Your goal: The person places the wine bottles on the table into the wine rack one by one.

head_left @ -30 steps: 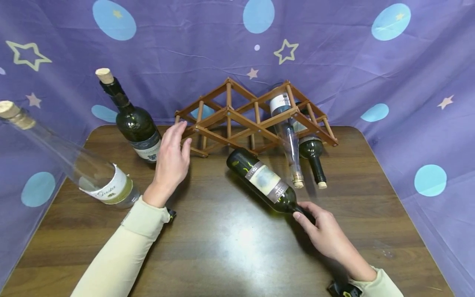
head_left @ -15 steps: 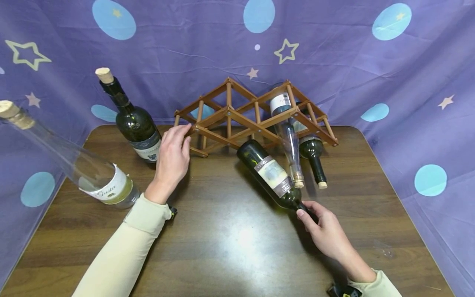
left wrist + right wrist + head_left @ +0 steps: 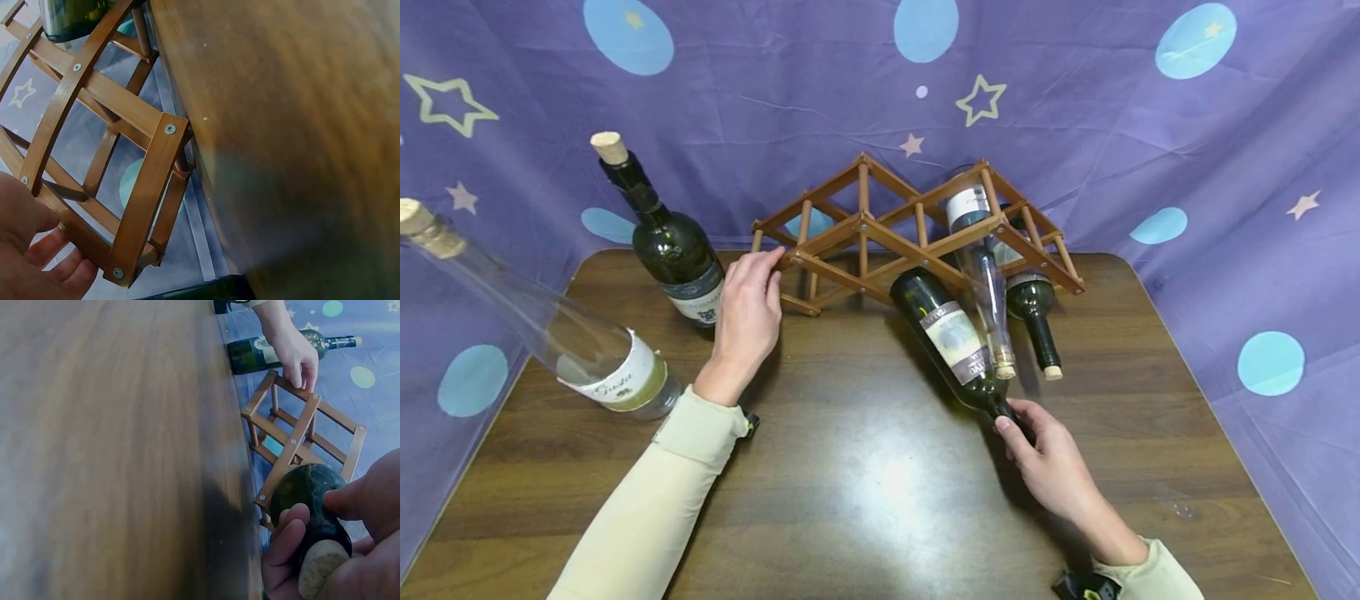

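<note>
My right hand grips a dark green wine bottle by its neck. The bottle slants, its base up at the front of the wooden wine rack, and I cannot tell if they touch. A cork plugs its mouth in the right wrist view. At the rack's left end my left hand holds a slat, thumb and fingers on either side of it in the left wrist view. A clear bottle and another dark green bottle lie in the rack's right part, necks toward me.
Left of the rack stands a corked dark bottle, close beside my left hand. Nearer the left edge is a tall clear corked bottle. A purple patterned cloth hangs behind the wooden table.
My right hand has pushed the green bottle farther back, its base rising toward the rack's front. My left hand has come down slightly onto the rack's left end.
</note>
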The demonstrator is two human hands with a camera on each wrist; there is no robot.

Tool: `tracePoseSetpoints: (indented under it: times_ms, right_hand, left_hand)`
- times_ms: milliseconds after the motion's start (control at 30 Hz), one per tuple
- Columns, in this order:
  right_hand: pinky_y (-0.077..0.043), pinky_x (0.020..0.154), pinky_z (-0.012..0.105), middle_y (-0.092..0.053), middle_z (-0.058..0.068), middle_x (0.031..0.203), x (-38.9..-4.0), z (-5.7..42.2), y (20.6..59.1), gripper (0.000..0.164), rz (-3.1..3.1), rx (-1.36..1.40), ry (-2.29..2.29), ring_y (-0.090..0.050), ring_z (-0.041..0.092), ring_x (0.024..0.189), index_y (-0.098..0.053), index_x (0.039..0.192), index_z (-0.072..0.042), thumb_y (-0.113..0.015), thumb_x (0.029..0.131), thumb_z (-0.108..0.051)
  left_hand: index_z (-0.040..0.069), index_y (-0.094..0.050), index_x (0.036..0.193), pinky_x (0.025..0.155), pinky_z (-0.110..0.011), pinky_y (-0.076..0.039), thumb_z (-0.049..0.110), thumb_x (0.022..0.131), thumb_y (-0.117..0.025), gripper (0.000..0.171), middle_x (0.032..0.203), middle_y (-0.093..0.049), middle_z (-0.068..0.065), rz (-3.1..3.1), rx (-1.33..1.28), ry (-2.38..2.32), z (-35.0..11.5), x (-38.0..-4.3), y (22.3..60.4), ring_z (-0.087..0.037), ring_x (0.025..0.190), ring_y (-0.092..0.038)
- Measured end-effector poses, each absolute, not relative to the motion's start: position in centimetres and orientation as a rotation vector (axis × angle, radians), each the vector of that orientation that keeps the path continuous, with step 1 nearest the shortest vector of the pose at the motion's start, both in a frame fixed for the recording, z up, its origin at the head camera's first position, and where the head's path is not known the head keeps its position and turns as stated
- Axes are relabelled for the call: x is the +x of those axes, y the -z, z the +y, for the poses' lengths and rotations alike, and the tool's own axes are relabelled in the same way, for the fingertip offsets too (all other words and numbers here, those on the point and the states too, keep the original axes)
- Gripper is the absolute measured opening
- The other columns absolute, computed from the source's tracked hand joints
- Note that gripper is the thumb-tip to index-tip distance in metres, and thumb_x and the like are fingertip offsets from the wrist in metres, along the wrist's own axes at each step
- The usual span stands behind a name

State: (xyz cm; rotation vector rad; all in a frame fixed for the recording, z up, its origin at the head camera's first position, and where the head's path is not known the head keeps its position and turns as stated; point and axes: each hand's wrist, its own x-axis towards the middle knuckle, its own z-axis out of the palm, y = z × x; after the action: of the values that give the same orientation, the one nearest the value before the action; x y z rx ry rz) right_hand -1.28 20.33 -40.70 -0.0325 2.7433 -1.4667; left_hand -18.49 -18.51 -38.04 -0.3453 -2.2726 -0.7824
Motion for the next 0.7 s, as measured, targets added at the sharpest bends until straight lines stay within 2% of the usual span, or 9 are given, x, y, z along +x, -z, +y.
tracePoseSetpoints:
  times_ms: [167,433,567,700]
  right_hand:
    - [-0.052,0.056,0.030,-0.060,0.010,0.078,-1.5,19.5,40.6,0.030,2.639,-0.032,1.560,-0.060,0.021,0.065,-0.057,0.126,-0.001,-0.056,0.102,-0.019]
    - [-0.052,0.057,0.032,-0.060,0.014,0.082,-1.6,18.3,39.9,0.025,2.465,-0.054,1.682,-0.058,0.022,0.067,-0.054,0.125,0.001,-0.051,0.103,-0.009]
    - [-0.050,0.052,0.031,-0.061,0.016,0.086,-1.6,17.9,39.7,0.028,2.392,-0.012,1.689,-0.059,0.024,0.069,-0.052,0.130,-0.001,-0.049,0.102,-0.007]
    - [-0.056,0.060,0.033,-0.062,0.023,0.098,-1.8,17.6,39.5,0.034,2.331,-0.038,1.748,-0.063,0.027,0.076,-0.049,0.134,0.003,-0.051,0.101,-0.006]
  left_hand:
    - [0.004,-0.067,0.126,0.098,-0.041,-0.042,0.000,0.095,-0.060,0.032,0.117,-0.066,-0.013,-2.278,-0.330,0.778,-18.5,-18.6,38.0,-0.034,0.108,-0.058]
    - [0.006,-0.069,0.124,0.097,-0.041,-0.043,-0.004,0.094,-0.057,0.034,0.115,-0.067,-0.012,-2.262,-0.315,0.770,-18.4,-18.8,38.1,-0.033,0.105,-0.059]
    - [0.006,-0.070,0.121,0.095,-0.042,-0.044,-0.006,0.093,-0.057,0.033,0.113,-0.067,-0.012,-2.252,-0.305,0.771,-18.4,-19.0,38.1,-0.034,0.103,-0.059]
    - [0.006,-0.070,0.120,0.094,-0.042,-0.044,-0.005,0.093,-0.058,0.032,0.111,-0.067,-0.012,-2.254,-0.294,0.771,-18.4,-19.1,38.1,-0.034,0.102,-0.059]
